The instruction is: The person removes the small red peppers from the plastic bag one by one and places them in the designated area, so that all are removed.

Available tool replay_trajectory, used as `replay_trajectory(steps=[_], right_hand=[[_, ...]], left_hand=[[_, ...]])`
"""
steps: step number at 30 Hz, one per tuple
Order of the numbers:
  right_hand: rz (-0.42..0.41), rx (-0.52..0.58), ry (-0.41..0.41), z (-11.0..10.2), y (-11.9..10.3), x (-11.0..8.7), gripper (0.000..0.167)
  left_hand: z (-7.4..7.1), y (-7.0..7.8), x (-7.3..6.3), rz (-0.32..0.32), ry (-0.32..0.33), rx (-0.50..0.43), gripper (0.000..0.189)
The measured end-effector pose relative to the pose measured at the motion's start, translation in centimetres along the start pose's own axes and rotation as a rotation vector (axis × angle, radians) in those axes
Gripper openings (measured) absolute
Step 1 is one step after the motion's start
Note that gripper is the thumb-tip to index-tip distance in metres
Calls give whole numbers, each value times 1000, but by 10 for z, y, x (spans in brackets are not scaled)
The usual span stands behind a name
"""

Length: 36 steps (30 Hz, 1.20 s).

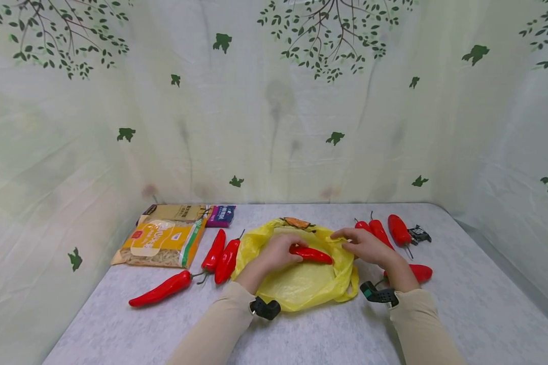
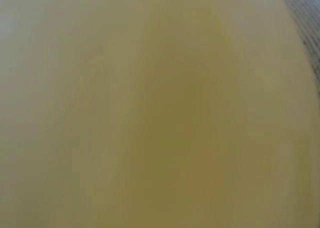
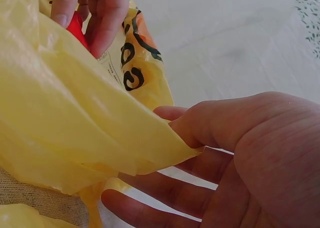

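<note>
A yellow plastic bag point(image 1: 297, 295) lies spread with its mouth open in the middle of the table. My left hand point(image 1: 279, 252) reaches into the mouth and grips a red chili pepper point(image 1: 314, 255) by one end. On the bag's right side, my right hand point(image 1: 367, 247) pinches the rim between thumb and fingers. From the right wrist, the pinched yellow film point(image 3: 75, 118) stretches across to the right hand point(image 3: 250, 153), with the left hand point(image 3: 107, 15) and a bit of red pepper point(image 3: 76, 28) behind it. Blurred yellow film point(image 2: 175, 112) fills most of the left wrist view.
Left of the bag lie red peppers point(image 1: 161, 290), two of them side by side. Behind them are an orange-and-clear food packet point(image 1: 157, 243), a brown packet point(image 1: 178, 212) and a purple packet point(image 1: 221, 216). Several peppers point(image 1: 398, 230) and a small black packet point(image 1: 420, 234) lie at right.
</note>
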State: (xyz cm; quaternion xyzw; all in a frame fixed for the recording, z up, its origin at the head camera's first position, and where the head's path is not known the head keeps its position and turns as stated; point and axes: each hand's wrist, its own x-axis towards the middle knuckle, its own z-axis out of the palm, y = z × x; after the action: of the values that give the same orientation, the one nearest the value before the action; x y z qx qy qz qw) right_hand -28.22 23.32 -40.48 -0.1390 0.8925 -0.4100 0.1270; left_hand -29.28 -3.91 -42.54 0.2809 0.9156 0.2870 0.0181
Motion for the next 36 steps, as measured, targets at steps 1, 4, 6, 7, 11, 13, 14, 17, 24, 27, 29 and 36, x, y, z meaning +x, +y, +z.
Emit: replay_trajectory(steps=[1, 4, 6, 7, 11, 13, 14, 17, 24, 27, 29, 36], right_hand=[[0, -1, 0, 0, 0, 0, 31], [0, -6, 0, -1, 0, 0, 31], [-1, -8, 1, -1, 0, 0, 31], [-2, -9, 1, -1, 0, 0, 31], [-3, -7, 1, -1, 0, 0, 32], [1, -6, 1, 0, 0, 0, 32], [2, -5, 0, 0, 0, 0, 32], [5, -6, -1, 0, 0, 0, 32], [8, 4, -1, -1, 0, 0, 32], [6, 5, -3, -1, -1, -1, 32], [6, 5, -4, -1, -1, -1, 32], [4, 0, 1, -1, -2, -2, 32]], left_hand=[[0, 0, 0, 1, -2, -5, 28], [-1, 1, -2, 12, -10, -12, 28], [-1, 1, -3, 19, -15, -13, 28], [-1, 1, -3, 21, -16, -17, 28], [-1, 1, -6, 23, -18, -44, 28], [-1, 2, -7, 21, -18, -54, 28], [-1, 2, -7, 21, -18, -54, 27], [-1, 4, -9, 3, -20, -65, 27], [-4, 8, -14, -4, 5, -80, 26], [-5, 9, -16, 31, 22, -64, 27], [-6, 10, -18, 49, 34, -59, 28], [-12, 11, -29, 46, 74, -92, 30]])
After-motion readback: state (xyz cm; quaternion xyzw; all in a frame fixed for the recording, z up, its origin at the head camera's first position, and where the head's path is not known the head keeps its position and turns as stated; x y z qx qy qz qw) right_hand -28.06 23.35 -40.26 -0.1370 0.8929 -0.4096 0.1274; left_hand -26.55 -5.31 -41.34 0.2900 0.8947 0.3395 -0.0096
